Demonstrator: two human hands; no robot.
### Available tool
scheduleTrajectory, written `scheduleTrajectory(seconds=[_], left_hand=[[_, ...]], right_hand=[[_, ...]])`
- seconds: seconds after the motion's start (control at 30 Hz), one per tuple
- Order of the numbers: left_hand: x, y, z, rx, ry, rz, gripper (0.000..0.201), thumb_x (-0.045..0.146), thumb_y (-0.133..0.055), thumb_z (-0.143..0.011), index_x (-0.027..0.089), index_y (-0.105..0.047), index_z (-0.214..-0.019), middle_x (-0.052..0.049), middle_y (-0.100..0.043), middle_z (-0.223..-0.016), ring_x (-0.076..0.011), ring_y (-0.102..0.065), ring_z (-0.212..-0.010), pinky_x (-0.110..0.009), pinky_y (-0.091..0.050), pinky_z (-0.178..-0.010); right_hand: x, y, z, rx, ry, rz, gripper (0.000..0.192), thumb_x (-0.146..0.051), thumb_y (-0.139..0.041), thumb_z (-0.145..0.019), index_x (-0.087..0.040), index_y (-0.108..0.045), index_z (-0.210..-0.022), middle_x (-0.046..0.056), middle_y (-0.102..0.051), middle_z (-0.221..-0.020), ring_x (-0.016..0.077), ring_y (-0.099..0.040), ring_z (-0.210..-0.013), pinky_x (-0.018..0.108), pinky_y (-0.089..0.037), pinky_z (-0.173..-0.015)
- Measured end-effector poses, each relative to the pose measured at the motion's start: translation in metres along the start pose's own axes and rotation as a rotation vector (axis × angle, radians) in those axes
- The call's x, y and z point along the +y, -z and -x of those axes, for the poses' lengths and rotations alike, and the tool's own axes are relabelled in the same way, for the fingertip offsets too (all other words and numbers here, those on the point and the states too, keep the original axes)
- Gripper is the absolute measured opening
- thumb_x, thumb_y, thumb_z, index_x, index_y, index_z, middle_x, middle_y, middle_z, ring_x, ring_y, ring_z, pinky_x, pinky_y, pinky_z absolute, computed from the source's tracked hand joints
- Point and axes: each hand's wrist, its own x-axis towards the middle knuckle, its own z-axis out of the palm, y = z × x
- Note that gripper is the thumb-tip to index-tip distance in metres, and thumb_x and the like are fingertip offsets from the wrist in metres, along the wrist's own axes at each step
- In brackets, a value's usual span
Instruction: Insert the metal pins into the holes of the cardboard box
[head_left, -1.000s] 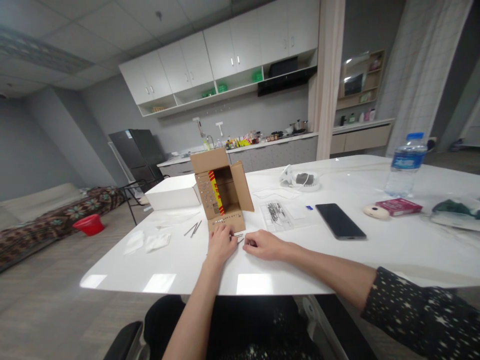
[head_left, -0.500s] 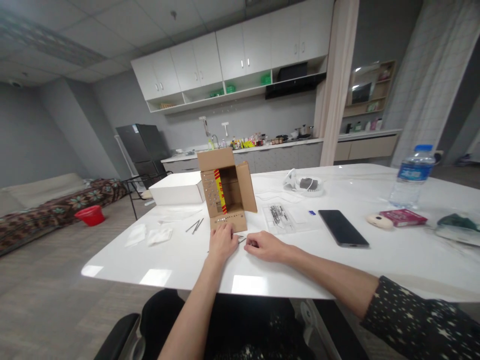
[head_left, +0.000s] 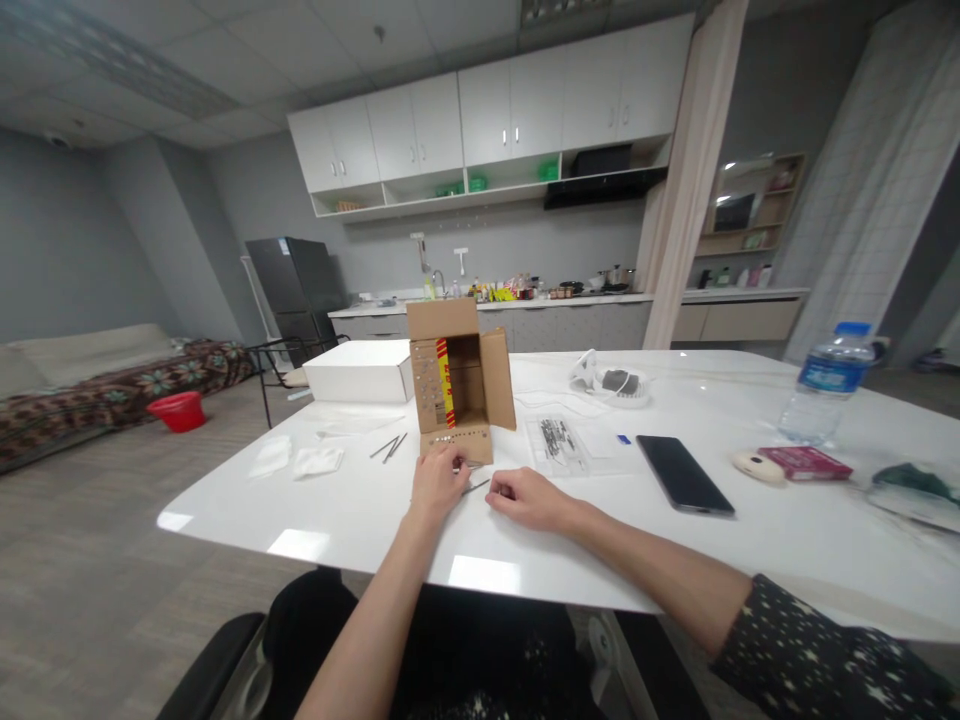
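Observation:
An open cardboard box (head_left: 496, 385) stands on the white table, its opening facing me and its flaps spread. Small shiny bits dot its left flap (head_left: 429, 390) and lie in rows on the front flap (head_left: 480, 446). My left hand (head_left: 439, 482) rests at the front flap's near edge, fingers bent together; anything in them is too small to make out. Just to its right, my right hand (head_left: 529, 498) is closed around a thin metal tool (head_left: 476, 487) that points toward the left hand. Two more slim metal tools (head_left: 391, 448) lie left of the box.
A clear case of small metal parts (head_left: 556, 440) lies right of the box, then a phone (head_left: 682, 472), a maroon packet (head_left: 806, 463) and a water bottle (head_left: 825, 385). Behind sit a white box (head_left: 356, 372) and a white device (head_left: 619, 382). Tissues (head_left: 319, 462) lie left.
My view has tilted and shifted slightly. My left hand's fingers have bent and drawn together at the front flap. My right hand stays nearly in place with the tool.

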Motion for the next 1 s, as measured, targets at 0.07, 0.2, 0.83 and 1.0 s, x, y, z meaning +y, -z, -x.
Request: scheduleTrajectory(seconds=[0.07, 0.2, 0.83, 1.0], left_hand=[[-0.002, -0.001, -0.001, -0.019, -0.02, 0.017, 0.018, 0.022, -0.054, -0.083, 0.021, -0.07, -0.091, -0.004, -0.071, -0.097, -0.0196, -0.062, -0.095, -0.031, -0.045, -0.084], [-0.004, -0.003, -0.002, -0.042, -0.037, 0.011, 0.023, 0.025, -0.052, -0.087, 0.022, -0.073, -0.095, -0.005, -0.073, -0.102, -0.0201, -0.064, -0.095, -0.031, -0.047, -0.082], [-0.013, -0.01, -0.013, 0.331, -0.01, 0.026, 0.021, 0.026, -0.052, -0.092, 0.023, -0.069, -0.104, -0.005, -0.069, -0.096, -0.0179, -0.065, -0.086, -0.034, -0.043, -0.082], [-0.013, -0.014, -0.015, 0.279, -0.038, -0.02, 0.02, 0.024, -0.052, -0.092, 0.023, -0.069, -0.104, -0.006, -0.068, -0.1, -0.0189, -0.065, -0.091, -0.034, -0.043, -0.083]], right_hand=[[0.0, 0.0, 0.0, 0.003, -0.012, 0.003, 0.012, -0.025, -0.057, -0.083, -0.017, -0.064, -0.076, -0.001, -0.061, -0.065, 0.0117, -0.05, -0.06, 0.023, -0.031, -0.057], [-0.003, 0.001, 0.001, 0.006, -0.02, 0.01, 0.015, -0.026, -0.057, -0.083, -0.018, -0.063, -0.073, -0.002, -0.057, -0.062, 0.0112, -0.048, -0.059, 0.023, -0.03, -0.056], [0.001, -0.002, 0.0, 0.006, -0.009, 0.018, 0.014, -0.026, -0.056, -0.083, -0.018, -0.063, -0.075, -0.002, -0.058, -0.064, 0.0108, -0.048, -0.06, 0.022, -0.029, -0.056], [0.001, -0.003, -0.001, 0.009, 0.0, 0.025, 0.014, -0.025, -0.056, -0.083, -0.017, -0.063, -0.074, -0.002, -0.058, -0.063, 0.0107, -0.047, -0.059, 0.023, -0.028, -0.055]])
